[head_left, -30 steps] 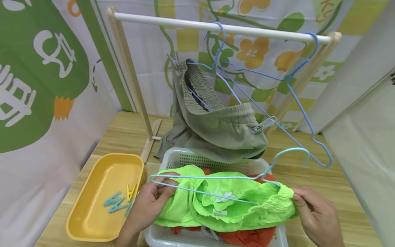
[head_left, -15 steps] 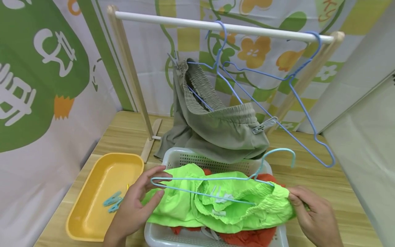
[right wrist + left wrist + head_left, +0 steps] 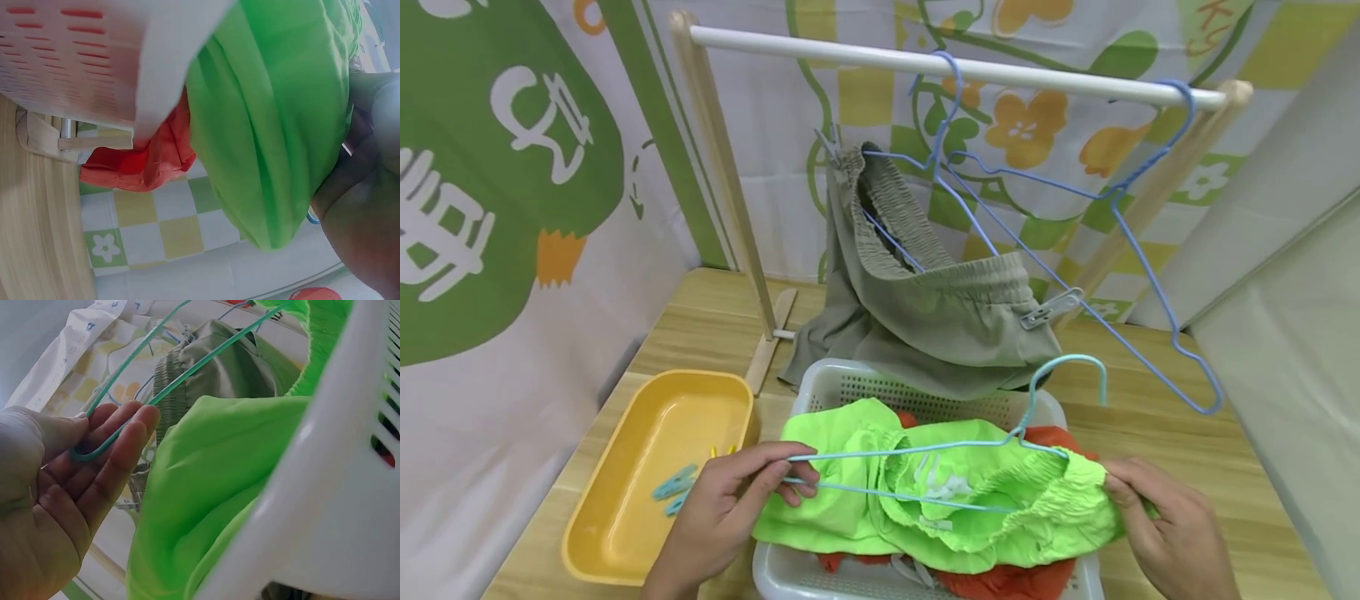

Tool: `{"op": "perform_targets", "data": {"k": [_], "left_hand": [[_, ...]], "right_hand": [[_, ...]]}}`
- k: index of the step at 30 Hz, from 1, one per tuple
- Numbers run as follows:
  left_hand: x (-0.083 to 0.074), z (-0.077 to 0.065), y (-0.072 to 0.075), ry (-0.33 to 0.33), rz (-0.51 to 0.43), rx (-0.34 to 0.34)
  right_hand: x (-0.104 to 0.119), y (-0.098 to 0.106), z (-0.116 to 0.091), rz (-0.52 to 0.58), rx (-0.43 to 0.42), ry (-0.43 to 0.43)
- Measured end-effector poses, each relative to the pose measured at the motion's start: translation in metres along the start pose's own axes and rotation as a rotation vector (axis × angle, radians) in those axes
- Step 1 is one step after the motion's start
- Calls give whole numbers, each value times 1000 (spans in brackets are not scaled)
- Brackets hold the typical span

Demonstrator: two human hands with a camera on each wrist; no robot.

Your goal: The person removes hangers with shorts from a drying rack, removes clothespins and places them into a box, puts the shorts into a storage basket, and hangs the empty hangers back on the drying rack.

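1. Shorts (image 3: 940, 546) lie over basket (image 3: 764, 571), waistband (image 3: 1078, 492) hooked on hanger (image 3: 925, 449) at right.
2. Left hand (image 3: 730, 500) pinches hanger's free end; right hand (image 3: 1172, 525) pinches waistband.
3. Best: anchor right, squeeze wires narrow, ease free end inside waistband without snagging.

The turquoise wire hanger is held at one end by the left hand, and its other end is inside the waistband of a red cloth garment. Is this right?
Red is wrong: in the head view, the turquoise wire hanger enters the gathered waistband of a bright green cloth garment. The left hand does hold the other end.
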State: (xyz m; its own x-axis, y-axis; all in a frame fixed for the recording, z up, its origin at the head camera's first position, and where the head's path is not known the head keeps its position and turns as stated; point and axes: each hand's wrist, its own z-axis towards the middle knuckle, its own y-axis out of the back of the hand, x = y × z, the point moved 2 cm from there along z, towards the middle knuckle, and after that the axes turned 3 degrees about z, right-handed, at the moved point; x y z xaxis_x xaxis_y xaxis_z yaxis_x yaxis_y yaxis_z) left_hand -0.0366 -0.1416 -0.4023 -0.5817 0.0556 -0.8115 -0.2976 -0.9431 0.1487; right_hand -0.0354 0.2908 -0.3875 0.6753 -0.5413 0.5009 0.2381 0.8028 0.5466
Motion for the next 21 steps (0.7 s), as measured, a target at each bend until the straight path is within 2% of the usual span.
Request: {"op": "perform_targets", "data": {"k": [4,7,13,21], "left_hand": [[0,-1,1,14,-68,-5],[0,-3,4,40,-69,-29],[-5,-11,13,135,-43,-87],[-12,-26,39,114,-69,-179]], "right_hand": [[0,0,-1,8,6,3],[0,0,-1,22,12,8],[2,1,-1,55,6,11],[4,4,-1,77,-10,10]]}}
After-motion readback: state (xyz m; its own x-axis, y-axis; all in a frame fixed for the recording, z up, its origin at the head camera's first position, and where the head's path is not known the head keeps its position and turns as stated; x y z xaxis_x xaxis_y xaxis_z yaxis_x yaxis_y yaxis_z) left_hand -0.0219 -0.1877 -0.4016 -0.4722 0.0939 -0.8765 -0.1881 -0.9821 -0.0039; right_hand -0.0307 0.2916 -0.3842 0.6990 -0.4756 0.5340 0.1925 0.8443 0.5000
